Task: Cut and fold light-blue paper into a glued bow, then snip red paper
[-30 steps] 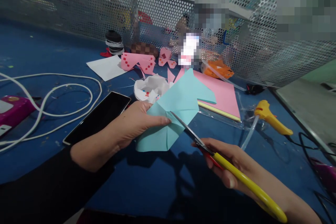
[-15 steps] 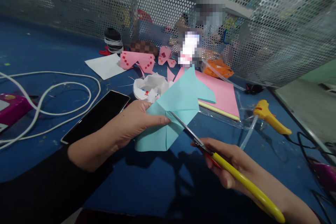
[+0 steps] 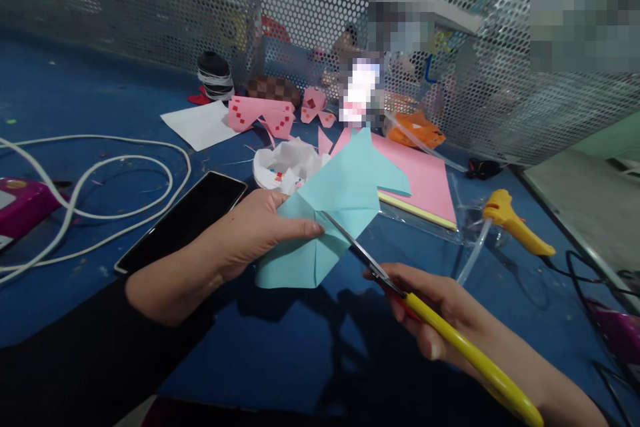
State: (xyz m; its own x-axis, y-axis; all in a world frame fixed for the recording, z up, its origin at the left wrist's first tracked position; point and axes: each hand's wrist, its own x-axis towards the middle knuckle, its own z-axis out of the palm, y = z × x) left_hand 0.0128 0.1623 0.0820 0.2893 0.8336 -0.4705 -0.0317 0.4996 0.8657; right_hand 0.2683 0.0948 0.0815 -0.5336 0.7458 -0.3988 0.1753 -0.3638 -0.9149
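Observation:
Between thumb and fingers, my left hand [image 3: 265, 230] pinches a folded sheet of light-blue paper [image 3: 345, 180] above the blue table. Creases run across the paper, and one part of it juts out to the right. My right hand [image 3: 430, 307] grips scissors [image 3: 373, 267] with a yellow handle and some red near the pivot. Their blades point up and left, with the tips at the paper near my left thumb. The blades look nearly closed; whether paper lies between them I cannot tell. Some fingers of both hands are hidden.
Behind the paper are a white bowl-like holder [image 3: 263, 170] with scraps and a pink paper stack [image 3: 430, 180]. Pink cut-outs [image 3: 260, 113] and a lit, blurred screen [image 3: 359, 90] stand farther back. A phone [image 3: 185, 223] and white cable [image 3: 125, 140] lie left, a yellow glue gun [image 3: 517, 223] right.
Hardly anything differs. My left forearm has shifted very slightly left, while the paper and the scissors stay in almost the same place.

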